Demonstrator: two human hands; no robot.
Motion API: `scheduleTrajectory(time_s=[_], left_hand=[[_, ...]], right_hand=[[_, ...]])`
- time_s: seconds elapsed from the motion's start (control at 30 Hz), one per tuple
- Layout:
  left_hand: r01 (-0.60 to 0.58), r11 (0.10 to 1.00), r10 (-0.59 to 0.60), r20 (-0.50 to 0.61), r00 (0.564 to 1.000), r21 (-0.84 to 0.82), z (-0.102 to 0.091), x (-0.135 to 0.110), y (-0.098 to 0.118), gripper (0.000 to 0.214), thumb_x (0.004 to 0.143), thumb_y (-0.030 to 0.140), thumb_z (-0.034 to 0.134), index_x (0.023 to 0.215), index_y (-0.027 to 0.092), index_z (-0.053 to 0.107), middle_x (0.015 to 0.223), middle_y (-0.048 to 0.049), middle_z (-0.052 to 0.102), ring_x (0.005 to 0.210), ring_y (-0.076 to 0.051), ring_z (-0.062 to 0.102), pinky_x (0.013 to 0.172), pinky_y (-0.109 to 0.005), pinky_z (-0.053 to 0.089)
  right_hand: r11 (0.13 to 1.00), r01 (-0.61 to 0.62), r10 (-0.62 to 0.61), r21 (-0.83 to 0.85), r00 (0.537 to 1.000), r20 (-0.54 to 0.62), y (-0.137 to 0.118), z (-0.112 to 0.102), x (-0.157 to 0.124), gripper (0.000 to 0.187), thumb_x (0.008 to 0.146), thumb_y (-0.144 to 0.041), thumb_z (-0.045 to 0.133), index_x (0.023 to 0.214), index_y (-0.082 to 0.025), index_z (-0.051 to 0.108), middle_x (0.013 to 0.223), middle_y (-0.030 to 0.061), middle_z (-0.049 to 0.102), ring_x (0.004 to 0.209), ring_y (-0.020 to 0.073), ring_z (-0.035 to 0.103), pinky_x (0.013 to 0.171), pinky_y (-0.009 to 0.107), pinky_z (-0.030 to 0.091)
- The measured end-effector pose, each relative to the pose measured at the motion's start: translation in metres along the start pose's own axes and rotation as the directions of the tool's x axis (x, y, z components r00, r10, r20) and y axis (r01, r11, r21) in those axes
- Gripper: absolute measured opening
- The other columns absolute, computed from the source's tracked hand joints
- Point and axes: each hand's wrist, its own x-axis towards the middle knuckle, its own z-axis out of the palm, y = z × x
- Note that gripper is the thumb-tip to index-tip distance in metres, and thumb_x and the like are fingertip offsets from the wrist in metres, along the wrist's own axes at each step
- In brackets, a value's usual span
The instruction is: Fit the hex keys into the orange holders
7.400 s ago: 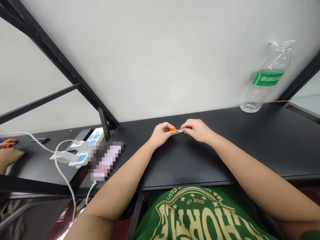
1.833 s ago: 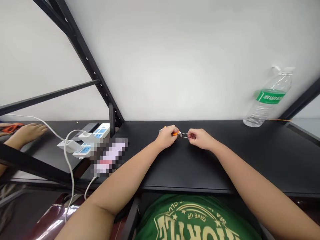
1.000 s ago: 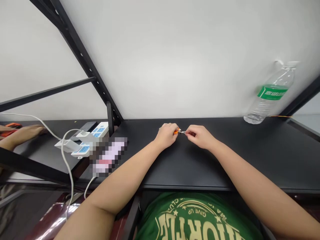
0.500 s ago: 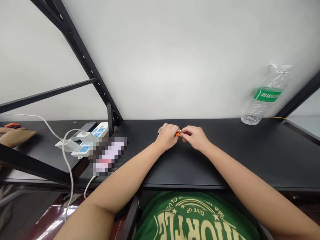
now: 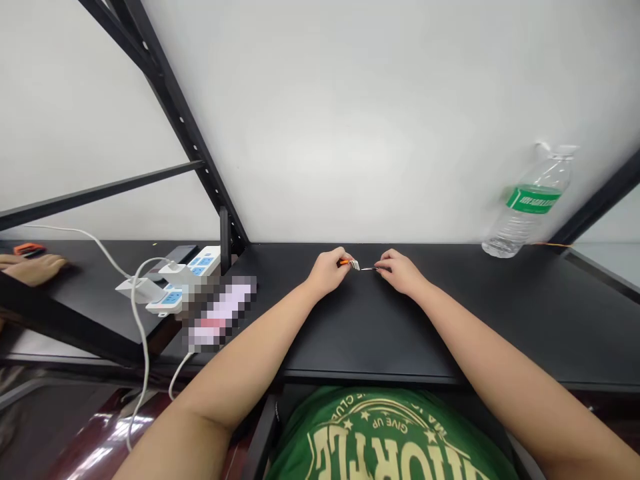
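My left hand rests on the black table with its fingers closed round a small orange part. A thin silver metal piece sticks out of that part toward the right. My right hand pinches the far end of the metal piece. The two hands sit a few centimetres apart near the table's back edge, by the white wall.
A clear water bottle with a green label stands at the back right. White power strips with white cables lie at the left beside a black frame post. Another person's hand lies at the far left.
My hands were pressed together half a second ago; now they have drawn apart and the silver piece shows between them again. The view has shifted slightly.
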Motion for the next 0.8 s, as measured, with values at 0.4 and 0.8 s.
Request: scheduleTrajectory(time_s=[0.4,0.8], left_hand=[[0.100,0.976,-0.091,0.051,0.994,-0.193,0.008,0.000,-0.006,0.019,0.082,0.023,0.069,0.100,0.020,0.073,0.085,-0.0002,0.079,0.074,-0.016,0.075,0.079,-0.031,0.062],[0.078,0.995,-0.075,0.048,0.996,-0.062,0.006,-0.003,0.002,0.046,0.087,0.011,0.062,0.131,0.026,0.060,0.105,0.0010,0.081,0.094,-0.016,0.077,0.096,-0.034,0.060]], right_hand=[[0.957,-0.100,0.158,-0.272,0.967,0.201,-0.031,-0.012,-0.006,0.011,0.081,-0.014,0.062,0.071,-0.019,0.064,0.087,0.0100,0.066,0.071,0.0194,0.061,0.061,0.030,0.040],[0.876,-0.026,0.033,0.482,0.999,-0.005,-0.051,-0.021,-0.011,0.010,0.086,-0.025,0.058,0.089,-0.023,0.068,0.076,-0.0001,0.068,0.062,0.0156,0.063,0.063,0.029,0.051]])
